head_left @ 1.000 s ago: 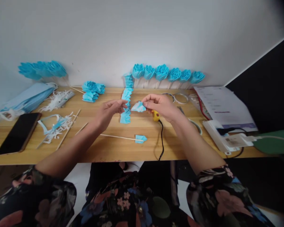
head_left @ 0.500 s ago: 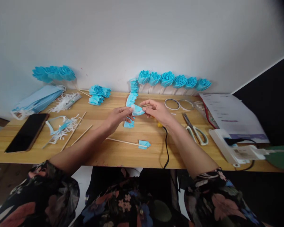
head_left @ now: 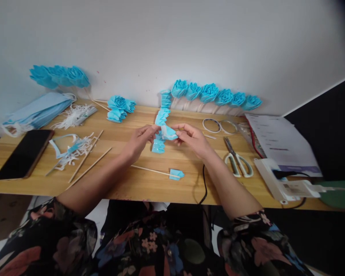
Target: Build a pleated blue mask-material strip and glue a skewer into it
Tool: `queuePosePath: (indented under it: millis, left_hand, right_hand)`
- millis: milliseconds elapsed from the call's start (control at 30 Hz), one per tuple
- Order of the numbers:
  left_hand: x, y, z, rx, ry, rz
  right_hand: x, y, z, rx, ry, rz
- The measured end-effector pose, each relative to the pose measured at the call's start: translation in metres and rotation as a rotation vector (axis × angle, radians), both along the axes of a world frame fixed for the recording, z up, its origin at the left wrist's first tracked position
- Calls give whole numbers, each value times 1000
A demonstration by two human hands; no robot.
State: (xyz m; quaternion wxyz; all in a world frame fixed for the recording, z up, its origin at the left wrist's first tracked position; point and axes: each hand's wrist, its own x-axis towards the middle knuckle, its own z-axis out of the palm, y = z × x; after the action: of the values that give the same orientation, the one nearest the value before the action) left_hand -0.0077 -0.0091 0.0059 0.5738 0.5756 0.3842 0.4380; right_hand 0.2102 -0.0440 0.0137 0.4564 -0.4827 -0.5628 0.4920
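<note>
A folded blue petal of mask fabric (head_left: 169,133) with a pale strip across it is held up over the table. My right hand (head_left: 191,138) pinches its right end between thumb and fingers. At the left end, the fingertips of my left hand (head_left: 140,140) are pressed together on its edge. Behind and below it runs a line of overlapping blue petals (head_left: 162,116). Closer to me lies a thin wooden stick (head_left: 149,169), its right tip resting on a blue petal (head_left: 176,174).
Blue fabric flowers (head_left: 209,94) lean along the wall. On the left are masks (head_left: 40,109), a phone (head_left: 24,154), white scraps (head_left: 77,149) and loose sticks (head_left: 87,168). Scissors (head_left: 237,159), tape rolls (head_left: 211,125) and a power strip (head_left: 271,180) lie right, a black cord (head_left: 204,184) nearer me.
The petal has turned slightly between my hands, showing its pale strip more plainly. My left hand has shifted a little to the left. The view has also moved slightly.
</note>
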Motion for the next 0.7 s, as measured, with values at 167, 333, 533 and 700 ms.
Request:
queuePosePath:
  millis: [167, 333, 533, 700]
  left_hand:
    - [0, -5, -1, -13, 8, -108]
    - [0, -5, -3, -138, -127, -55]
    - [-2, -4, 2, -214, -199, -50]
    - [-1, -5, 2, -200, -184, -55]
  right_hand:
    - [-4, -5, 1, 14, -80, 50]
    - [-2, -7, -1, -17, -28, 83]
    - [2, -9, 3, 121, -97, -80]
    - [-5, -13, 4, 458, -440, -66]
